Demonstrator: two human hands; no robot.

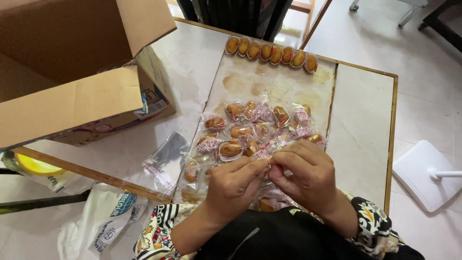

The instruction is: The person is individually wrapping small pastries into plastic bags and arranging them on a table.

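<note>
Both hands met at the near edge of the table (361,120), fingertips pressed together over a small clear wrapper (269,166). The left hand (236,185) had its thumb and forefinger pinched on one side of that wrapper, the other fingers curled loosely beneath. The right hand (305,175) pinched the opposite side, its fingers (293,154) bent over the top so that the knuckles hid most of what they gripped (whether a cake sat inside could not be told).

Just beyond the fingertips lay a loose heap of wrapped small cakes (255,130), golden brown in clear film with red-and-white ends, some touching the backs of the fingers. Well beyond the heap, at the far edge of the table, a row of unwrapped-looking cakes in paper cups (272,53) stood side by side in a neat line.

To the left of the left hand's fingers lay an empty clear plastic bag (163,161), flat on the table. Farther left and beyond stood an open cardboard box (72,101), its flaps raised. Below the left wrist, off the table edge, hung a white plastic bag (103,221) with blue print. To the right of the right hand, down on the floor, sat a white square base (423,175).
</note>
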